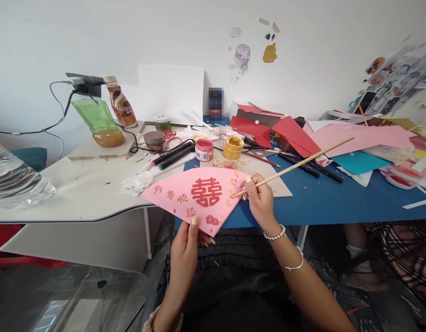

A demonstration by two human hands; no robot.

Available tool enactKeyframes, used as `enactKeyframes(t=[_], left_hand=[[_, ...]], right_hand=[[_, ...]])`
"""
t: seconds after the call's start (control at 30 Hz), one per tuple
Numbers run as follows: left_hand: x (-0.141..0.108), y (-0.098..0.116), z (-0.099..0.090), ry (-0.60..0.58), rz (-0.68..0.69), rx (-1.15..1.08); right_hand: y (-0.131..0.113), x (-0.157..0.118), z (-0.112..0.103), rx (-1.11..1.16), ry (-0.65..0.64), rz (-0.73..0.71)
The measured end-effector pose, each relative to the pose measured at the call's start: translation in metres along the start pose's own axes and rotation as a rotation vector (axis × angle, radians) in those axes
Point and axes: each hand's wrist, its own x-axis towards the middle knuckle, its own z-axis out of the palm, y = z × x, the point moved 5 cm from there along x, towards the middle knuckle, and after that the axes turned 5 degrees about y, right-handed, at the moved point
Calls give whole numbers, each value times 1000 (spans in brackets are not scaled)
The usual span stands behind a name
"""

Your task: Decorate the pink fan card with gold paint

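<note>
My left hand [185, 246] grips the lower edge of a pink fan-shaped paper [180, 184], thumb on top and fingers beneath. A red double-happiness character sits at the paper's middle, with gold characters to its left and right and red flowers near the bottom. Between the closed fingers of my right hand [259, 200] is a thin wooden paintbrush [299, 162], slanting up to the right. Its tip meets the paper, or hovers just over it, by the gold characters at the right side. Behind the paper stand open jars of red paint [204, 150] and yellow-gold paint [233, 148].
Markers [173, 154] lie behind the paper, and more pens [309, 167] lie to the right. A green cut bottle [97, 117] and a Nescafé bottle [121, 102] stand at the back left. Red and pink paper sheets [358, 140] pile up at the right. A person's legs show lower right.
</note>
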Motion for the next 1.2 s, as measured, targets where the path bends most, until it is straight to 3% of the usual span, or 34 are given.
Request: enactKeyframes(t=[0.6,0.83,1.2], left_hand=[[1,-1,1,-6,11,-23],[-2,5,0,-1,31,-7],[-2,7,-1,17,57,8]], right_hand=[[2,-1,0,87,13,9],[0,3,0,77,-113,39],[2,1,2,88,-133,13]])
